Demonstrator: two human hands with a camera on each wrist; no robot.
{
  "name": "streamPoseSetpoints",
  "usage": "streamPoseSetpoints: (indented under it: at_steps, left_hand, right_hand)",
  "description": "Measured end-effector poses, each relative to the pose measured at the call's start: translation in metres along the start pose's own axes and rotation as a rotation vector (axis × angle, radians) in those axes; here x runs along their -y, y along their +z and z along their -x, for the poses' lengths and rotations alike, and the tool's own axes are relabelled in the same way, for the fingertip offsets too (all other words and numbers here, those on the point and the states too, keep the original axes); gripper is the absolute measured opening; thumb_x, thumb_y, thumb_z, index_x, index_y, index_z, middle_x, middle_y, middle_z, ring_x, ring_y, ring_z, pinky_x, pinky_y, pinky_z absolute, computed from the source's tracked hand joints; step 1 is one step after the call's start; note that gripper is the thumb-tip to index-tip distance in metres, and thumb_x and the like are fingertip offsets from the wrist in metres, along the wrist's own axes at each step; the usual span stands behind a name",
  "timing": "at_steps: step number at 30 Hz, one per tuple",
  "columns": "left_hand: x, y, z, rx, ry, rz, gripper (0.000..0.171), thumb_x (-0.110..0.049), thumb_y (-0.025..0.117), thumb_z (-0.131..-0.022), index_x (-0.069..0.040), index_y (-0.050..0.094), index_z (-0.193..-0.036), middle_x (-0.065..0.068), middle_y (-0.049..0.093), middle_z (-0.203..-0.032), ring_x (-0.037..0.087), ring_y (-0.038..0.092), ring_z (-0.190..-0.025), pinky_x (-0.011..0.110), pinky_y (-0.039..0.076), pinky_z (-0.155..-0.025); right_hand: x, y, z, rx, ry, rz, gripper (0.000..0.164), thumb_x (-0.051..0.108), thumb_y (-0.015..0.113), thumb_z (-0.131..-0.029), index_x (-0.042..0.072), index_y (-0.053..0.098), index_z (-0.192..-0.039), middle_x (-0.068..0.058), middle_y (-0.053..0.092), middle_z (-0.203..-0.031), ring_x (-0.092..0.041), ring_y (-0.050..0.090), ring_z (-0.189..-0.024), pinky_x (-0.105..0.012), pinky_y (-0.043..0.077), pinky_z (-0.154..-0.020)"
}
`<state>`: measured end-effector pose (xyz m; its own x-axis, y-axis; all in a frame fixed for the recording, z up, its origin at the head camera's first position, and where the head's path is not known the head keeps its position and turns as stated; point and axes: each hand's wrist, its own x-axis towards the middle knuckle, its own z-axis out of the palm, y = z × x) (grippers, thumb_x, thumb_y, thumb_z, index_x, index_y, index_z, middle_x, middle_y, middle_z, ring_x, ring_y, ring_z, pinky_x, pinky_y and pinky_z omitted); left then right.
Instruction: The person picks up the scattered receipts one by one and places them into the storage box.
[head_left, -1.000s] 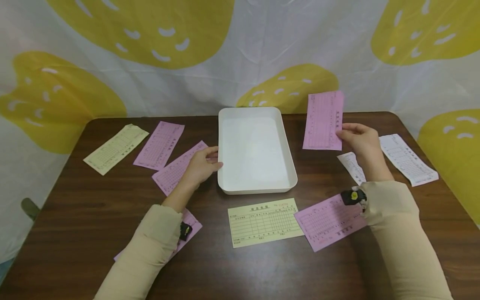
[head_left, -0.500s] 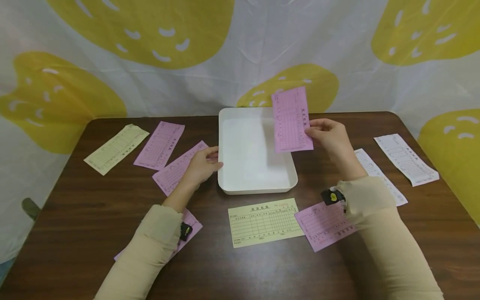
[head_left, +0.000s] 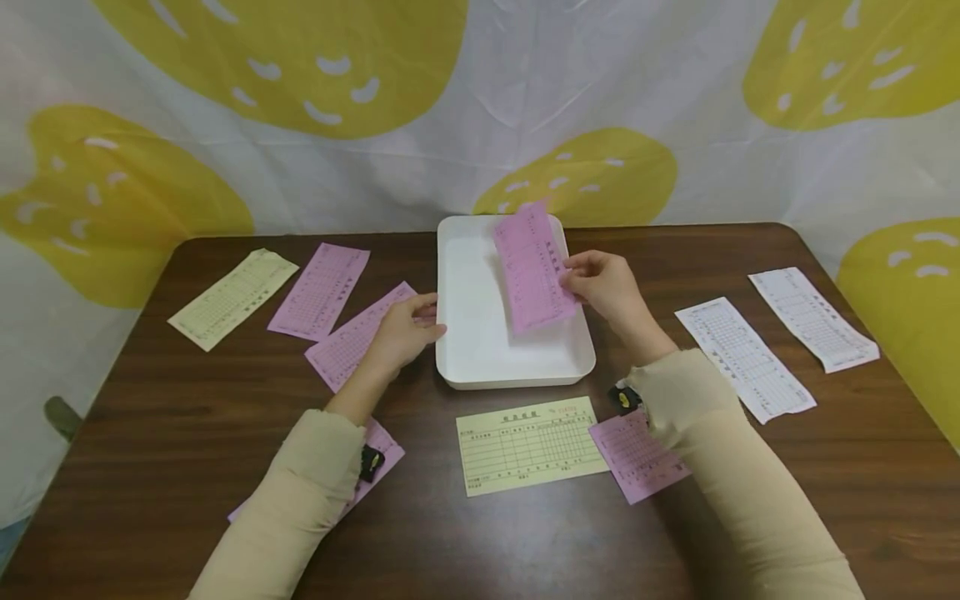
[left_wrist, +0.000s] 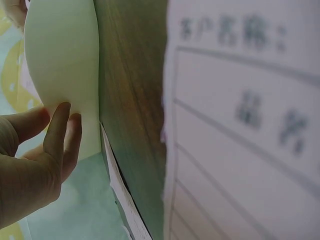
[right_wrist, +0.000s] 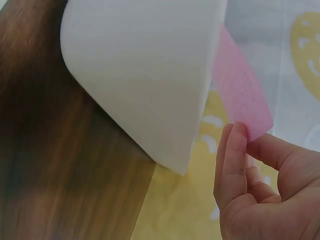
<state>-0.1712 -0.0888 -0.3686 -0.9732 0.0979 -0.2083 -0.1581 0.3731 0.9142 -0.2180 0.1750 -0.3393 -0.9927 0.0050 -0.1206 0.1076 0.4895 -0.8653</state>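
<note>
Pink slip: is hanging tilted over the white tray, its upper end reaching past the far rim in the head view.
Right hand: is pinching the slip's right edge between thumb and fingers.
Left hand: is resting thumb and fingertips, set apart, against the tray's left wall.
Tray: is sitting on the brown table.
Near side: a yellow slip is lying before the tray, its right edge meeting another pink slip partly under the right sleeve.
Right side: two white slips are lying near each other.
</note>
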Motion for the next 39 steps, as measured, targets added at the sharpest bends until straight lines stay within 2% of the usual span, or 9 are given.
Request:
streamPoseSetpoints:
  at_steps: [5, 9, 14, 23, 33, 36, 39]
  left_hand:
    - [0.001, 0.0, -0.001, 0.006, -0.007, 0.01, 0.053, 0.003, 0.057, -0.09, 0.004, 0.041, -0.141, 0.026, 0.052, -0.134, 0.036, 0.054, -0.124, 0.04, 0.051, -0.101]
    - [0.002, 0.0, -0.002, 0.006, -0.006, 0.003, 0.054, 0.003, 0.057, -0.09, 0.004, 0.04, -0.141, 0.026, 0.053, -0.134, 0.036, 0.054, -0.124, 0.04, 0.052, -0.1]
    - [0.002, 0.0, -0.002, 0.005, -0.009, 0.009, 0.054, 0.004, 0.056, -0.09, 0.004, 0.04, -0.141, 0.027, 0.053, -0.133, 0.036, 0.054, -0.123, 0.04, 0.052, -0.1]
    - [0.0, 0.001, -0.001, 0.003, -0.016, 0.011, 0.054, 0.003, 0.056, -0.09, 0.004, 0.039, -0.142, 0.027, 0.052, -0.134, 0.036, 0.054, -0.124, 0.04, 0.052, -0.1]
    - [-0.001, 0.001, -0.001, -0.005, -0.017, 0.009, 0.054, 0.004, 0.056, -0.09, 0.005, 0.039, -0.141, 0.027, 0.052, -0.134, 0.036, 0.054, -0.124, 0.04, 0.051, -0.101]
    - [0.0, 0.002, -0.002, -0.008, -0.019, 0.008, 0.054, 0.003, 0.057, -0.09, 0.004, 0.039, -0.142, 0.027, 0.052, -0.134, 0.036, 0.054, -0.124, 0.04, 0.051, -0.101]
    - [0.001, 0.002, -0.002, -0.011, -0.021, 0.003, 0.054, 0.003, 0.057, -0.09, 0.004, 0.04, -0.142, 0.027, 0.053, -0.134, 0.036, 0.054, -0.123, 0.04, 0.051, -0.101]
  right_hand:
    - [0.001, 0.011, 0.001, -0.002, -0.021, 0.125, 0.028, 0.002, 0.06, -0.086, -0.006, 0.063, -0.113, -0.01, 0.062, -0.09, -0.003, 0.053, -0.067, -0.01, 0.049, -0.058]
    - [0.003, 0.018, 0.002, 0.012, -0.009, 0.189, 0.028, 0.003, 0.059, -0.086, -0.003, 0.063, -0.113, -0.015, 0.065, -0.096, -0.007, 0.054, -0.07, -0.012, 0.046, -0.059]
    - [0.001, 0.025, 0.001, 0.045, 0.006, 0.224, 0.028, 0.002, 0.06, -0.086, -0.003, 0.063, -0.113, -0.018, 0.067, -0.098, -0.009, 0.055, -0.071, -0.014, 0.045, -0.062]
    - [-0.003, 0.031, 0.0, 0.093, 0.036, 0.292, 0.031, 0.005, 0.059, -0.087, -0.003, 0.06, -0.117, -0.021, 0.066, -0.107, -0.019, 0.059, -0.086, -0.017, 0.046, -0.068]
    - [-0.001, 0.031, 0.002, 0.113, 0.035, 0.334, 0.033, 0.008, 0.06, -0.088, -0.003, 0.06, -0.12, -0.021, 0.066, -0.11, -0.025, 0.059, -0.096, -0.03, 0.051, -0.083]
    - [0.0, 0.029, 0.003, 0.117, 0.034, 0.343, 0.034, 0.009, 0.061, -0.089, -0.002, 0.061, -0.12, -0.021, 0.066, -0.111, -0.024, 0.062, -0.095, -0.03, 0.052, -0.084]
    - [0.001, 0.027, 0.005, 0.111, 0.027, 0.344, 0.033, 0.01, 0.06, -0.089, -0.002, 0.062, -0.12, -0.021, 0.066, -0.109, -0.021, 0.065, -0.086, -0.026, 0.053, -0.077]
